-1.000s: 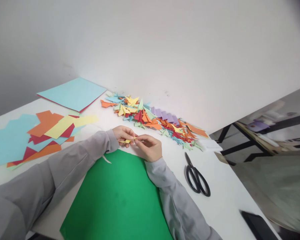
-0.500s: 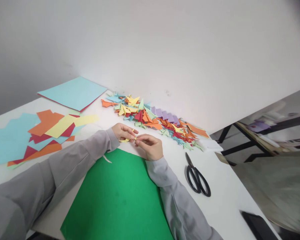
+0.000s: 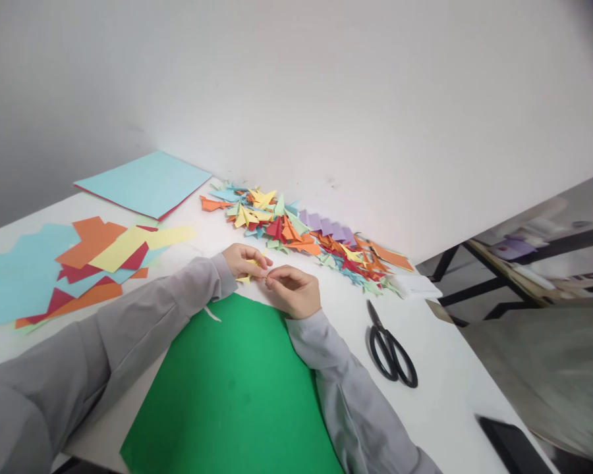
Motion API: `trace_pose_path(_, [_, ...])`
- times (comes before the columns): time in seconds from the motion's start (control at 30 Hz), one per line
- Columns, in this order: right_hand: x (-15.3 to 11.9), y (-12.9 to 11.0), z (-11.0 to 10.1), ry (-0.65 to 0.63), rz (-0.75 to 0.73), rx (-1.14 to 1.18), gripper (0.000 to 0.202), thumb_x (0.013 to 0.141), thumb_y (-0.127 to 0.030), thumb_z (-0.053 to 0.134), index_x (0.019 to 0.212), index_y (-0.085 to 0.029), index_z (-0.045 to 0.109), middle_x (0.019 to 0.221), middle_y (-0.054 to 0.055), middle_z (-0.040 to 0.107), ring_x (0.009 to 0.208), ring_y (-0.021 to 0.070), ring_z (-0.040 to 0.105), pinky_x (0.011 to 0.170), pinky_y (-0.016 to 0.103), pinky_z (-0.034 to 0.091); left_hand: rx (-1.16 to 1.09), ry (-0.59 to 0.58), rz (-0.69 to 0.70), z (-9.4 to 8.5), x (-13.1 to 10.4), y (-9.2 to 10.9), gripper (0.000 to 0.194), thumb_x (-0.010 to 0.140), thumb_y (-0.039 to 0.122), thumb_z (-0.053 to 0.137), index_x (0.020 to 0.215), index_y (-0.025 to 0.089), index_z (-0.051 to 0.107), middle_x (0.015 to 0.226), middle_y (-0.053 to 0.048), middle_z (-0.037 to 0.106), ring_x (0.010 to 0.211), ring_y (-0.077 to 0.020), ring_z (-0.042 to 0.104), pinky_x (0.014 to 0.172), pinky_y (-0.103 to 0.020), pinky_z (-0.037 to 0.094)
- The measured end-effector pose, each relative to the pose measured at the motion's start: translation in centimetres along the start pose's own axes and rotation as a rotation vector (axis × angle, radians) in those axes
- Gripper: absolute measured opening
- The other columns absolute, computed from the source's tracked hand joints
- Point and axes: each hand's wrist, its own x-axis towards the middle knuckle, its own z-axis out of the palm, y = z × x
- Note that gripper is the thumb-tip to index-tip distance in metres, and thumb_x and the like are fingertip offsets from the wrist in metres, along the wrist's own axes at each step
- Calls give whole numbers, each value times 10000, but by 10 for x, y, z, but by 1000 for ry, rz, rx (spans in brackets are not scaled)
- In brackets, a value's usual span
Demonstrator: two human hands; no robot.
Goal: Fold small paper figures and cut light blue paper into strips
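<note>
Just beyond the green mat, my left hand (image 3: 246, 261) is closed in a pinch on a small piece of yellow folded paper (image 3: 244, 280), partly covered by the fingers. Facing it, my right hand (image 3: 296, 291) has its thumb and index finger pinched together at the near tip of the same yellow paper. The fingertips of both hands almost meet, and the exact fold between them is too small to make out. Below the wrists lies the green mat (image 3: 237, 388), with a thin pale strip (image 3: 212, 314) at its upper left edge.
A long heap of small folded paper pieces (image 3: 301, 243) in many colours runs along the wall. Loose coloured paper (image 3: 93, 250) spreads on the left, near large blue sheets (image 3: 143, 184). Black-handled scissors (image 3: 390, 349) and a dark flat device (image 3: 514, 447) lie to the right.
The fingertips have shifted slightly around the yellow paper, and less of it shows between them. My right hand has moved a little to the left. Everything else stays put.
</note>
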Motion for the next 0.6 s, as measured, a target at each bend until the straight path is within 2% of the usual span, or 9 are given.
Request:
trace_pose_path(0.17, [2, -1, 0, 16, 31, 7, 48, 598, -206, 690, 613, -181, 652, 621, 21, 634, 561, 136, 556, 534, 268, 444, 48, 15, 67, 0, 0, -1, 274, 348, 102, 787, 564, 73, 621, 820, -69, 628, 512, -82, 563, 524, -253, 460])
trace_pose_path(0.27, [3, 1, 0, 36, 87, 29, 58, 577, -217, 699, 589, -184, 653, 614, 15, 636, 548, 129, 550, 529, 261, 444, 142, 39, 144, -1, 1, -3, 260, 357, 97, 779, 570, 87, 630, 796, -58, 635, 609, -103, 577, 617, -268, 470])
trace_pose_path(0.37, [3, 6, -2, 38, 170, 27, 70, 565, -223, 710, 594, -183, 660, 585, 4, 640, 510, 115, 539, 525, 254, 437, 238, 13, 242, -5, 4, -7, 223, 417, 115, 765, 606, 99, 647, 808, -66, 643, 701, -124, 583, 707, -287, 460])
trace_pose_path(0.5, [1, 10, -2, 42, 273, 58, 94, 560, -238, 719, 605, -181, 660, 530, -10, 639, 469, 106, 542, 505, 242, 435, 281, -35, 276, -8, 6, -10, 193, 457, 113, 744, 628, 103, 656, 812, -75, 647, 710, -125, 586, 698, -276, 457])
trace_pose_path(0.6, [0, 8, -1, 66, 310, 111, 110, 554, -248, 724, 604, -180, 653, 523, -10, 651, 470, 115, 569, 519, 247, 456, 264, -6, 282, -5, 5, -9, 180, 442, 84, 731, 603, 102, 653, 771, -63, 644, 659, -107, 578, 655, -253, 455])
